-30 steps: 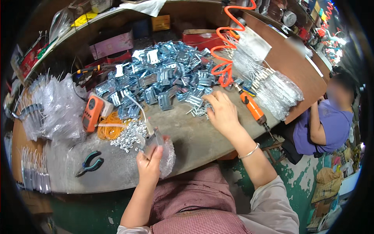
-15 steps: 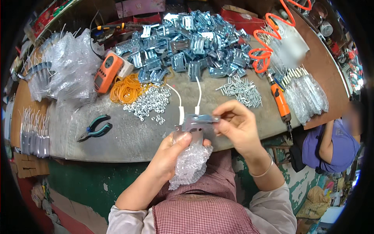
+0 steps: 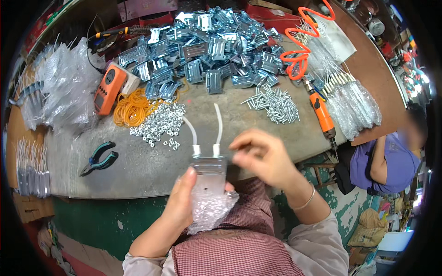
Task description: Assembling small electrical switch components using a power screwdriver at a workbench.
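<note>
My left hand [image 3: 178,198] grips a flat metal plate [image 3: 208,183] whose lower part is wrapped in bubble wrap [image 3: 211,212]. Two white sleeved wires [image 3: 219,123] rise from its top end. A shiny ridged metal bracket [image 3: 208,163] lies across the plate just below the wires. Beside the plate's upper right corner is my right hand [image 3: 266,160], its thumb and forefinger apart, slightly blurred, with nothing visible between them. Beyond the wires a large heap of similar bluish metal brackets [image 3: 214,48] covers the back of the table.
Loose nuts [image 3: 159,126], orange rubber bands [image 3: 131,108] and screws [image 3: 276,106] lie in piles. Pliers [image 3: 99,158] rest at left; an orange power screwdriver [image 3: 321,112] with a coiled hose lies at right. Wrapped wired plates [image 3: 352,106] flank the table [image 3: 92,184]. Another person [image 3: 391,161] sits at right.
The bracket, held tilted in my right fingers before, now lies flat across the plate. My right hand has let go of it. The plate has moved slightly left and nearer to me.
</note>
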Demonstrator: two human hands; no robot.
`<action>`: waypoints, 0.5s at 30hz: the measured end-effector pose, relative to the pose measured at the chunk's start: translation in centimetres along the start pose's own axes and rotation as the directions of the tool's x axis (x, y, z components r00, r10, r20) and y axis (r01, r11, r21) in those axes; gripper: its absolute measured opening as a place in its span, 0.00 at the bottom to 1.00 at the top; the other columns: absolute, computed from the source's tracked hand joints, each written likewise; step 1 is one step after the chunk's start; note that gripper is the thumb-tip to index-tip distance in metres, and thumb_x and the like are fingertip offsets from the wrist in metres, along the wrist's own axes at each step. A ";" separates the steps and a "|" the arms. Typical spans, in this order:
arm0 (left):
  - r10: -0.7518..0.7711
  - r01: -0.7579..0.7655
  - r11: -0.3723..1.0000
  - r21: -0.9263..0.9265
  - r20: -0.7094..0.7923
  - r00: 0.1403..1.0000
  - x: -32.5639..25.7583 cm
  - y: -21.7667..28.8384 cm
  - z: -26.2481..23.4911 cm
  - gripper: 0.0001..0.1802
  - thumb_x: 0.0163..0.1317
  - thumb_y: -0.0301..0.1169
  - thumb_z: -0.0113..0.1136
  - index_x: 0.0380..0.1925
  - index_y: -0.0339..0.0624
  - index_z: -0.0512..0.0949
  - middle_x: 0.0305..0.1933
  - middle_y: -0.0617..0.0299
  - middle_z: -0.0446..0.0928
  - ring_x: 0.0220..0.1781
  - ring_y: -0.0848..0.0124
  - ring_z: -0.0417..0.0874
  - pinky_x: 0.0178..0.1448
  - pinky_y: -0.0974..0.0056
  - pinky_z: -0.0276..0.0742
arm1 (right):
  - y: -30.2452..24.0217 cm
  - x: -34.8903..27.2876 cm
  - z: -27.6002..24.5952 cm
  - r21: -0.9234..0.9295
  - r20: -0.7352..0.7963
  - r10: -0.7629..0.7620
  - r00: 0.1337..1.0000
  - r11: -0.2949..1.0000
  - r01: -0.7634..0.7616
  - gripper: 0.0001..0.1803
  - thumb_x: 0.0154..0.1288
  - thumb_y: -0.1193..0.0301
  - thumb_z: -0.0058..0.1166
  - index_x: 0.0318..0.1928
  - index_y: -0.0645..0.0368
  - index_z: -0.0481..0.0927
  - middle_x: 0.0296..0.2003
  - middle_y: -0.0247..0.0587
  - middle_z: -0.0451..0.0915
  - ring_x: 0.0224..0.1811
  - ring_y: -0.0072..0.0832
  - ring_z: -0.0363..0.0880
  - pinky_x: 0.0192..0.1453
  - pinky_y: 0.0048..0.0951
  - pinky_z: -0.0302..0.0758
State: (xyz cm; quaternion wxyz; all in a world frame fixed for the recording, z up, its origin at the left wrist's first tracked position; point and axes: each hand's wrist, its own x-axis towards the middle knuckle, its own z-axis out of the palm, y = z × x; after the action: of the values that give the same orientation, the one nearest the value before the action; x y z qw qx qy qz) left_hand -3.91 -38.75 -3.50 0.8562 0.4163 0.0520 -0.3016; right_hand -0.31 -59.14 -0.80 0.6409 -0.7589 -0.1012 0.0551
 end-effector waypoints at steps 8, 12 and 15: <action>0.047 -0.049 0.999 -0.007 -0.160 0.986 1.0 0.5 0.7 0.31 0.68 0.56 0.34 0.48 0.38 0.70 0.36 0.47 0.78 0.34 0.61 0.80 0.36 0.59 0.78 | 3.6 8.0 -4.9 -0.911 0.148 -0.496 0.856 0.269 0.313 0.06 0.51 0.76 0.56 0.33 0.59 0.77 0.29 0.42 0.77 0.32 0.35 0.78 0.34 0.34 0.77; 0.065 -0.076 0.993 -0.087 -0.123 0.990 0.8 0.2 0.3 0.32 0.68 0.55 0.38 0.45 0.32 0.72 0.37 0.48 0.80 0.36 0.64 0.83 0.40 0.61 0.81 | 4.0 9.5 -3.9 -0.960 0.269 -0.331 0.904 -0.014 0.280 0.06 0.49 0.77 0.54 0.31 0.59 0.75 0.29 0.43 0.77 0.32 0.38 0.79 0.35 0.35 0.78; 0.059 -0.067 0.996 -0.067 -0.120 0.991 0.7 0.1 0.0 0.31 0.68 0.55 0.36 0.46 0.35 0.71 0.38 0.48 0.79 0.37 0.63 0.82 0.40 0.60 0.80 | 3.7 10.1 -2.9 -0.966 0.257 -0.258 0.931 -0.064 0.249 0.07 0.48 0.76 0.54 0.31 0.60 0.75 0.28 0.45 0.77 0.32 0.39 0.80 0.35 0.36 0.78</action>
State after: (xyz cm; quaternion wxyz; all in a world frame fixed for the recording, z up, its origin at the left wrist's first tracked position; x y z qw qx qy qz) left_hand -3.32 -39.04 -3.64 0.8748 0.4044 0.1000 -0.2473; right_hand 10.48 -60.26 -3.42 -0.0863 -0.9528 -0.2465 -0.1548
